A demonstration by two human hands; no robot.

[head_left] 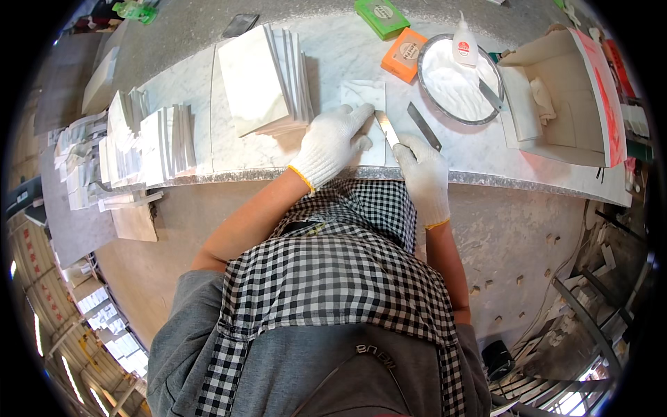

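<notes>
Both my hands wear white knit gloves. My left hand (333, 142) lies on a white marble tile (365, 92), with its index finger stretched out and thumb apart, pressing on the surface. My right hand (424, 170) grips a flat metal blade (385, 126), whose tip rests at the tile's right side near my left fingertips. Another dark metal blade (424, 127) lies on the bench, right of the one in my hand. Just left of my left hand, a stack of marble tiles (253, 83) stands on edge, leaning.
A round bowl of white powder (445, 87) holds a squeeze bottle (464, 47) and a putty knife (490, 95). Beside it are an orange box (404, 55) and a green box (382, 19). An open cardboard box (570, 104) stands right. More tile stacks (167, 139) stand left.
</notes>
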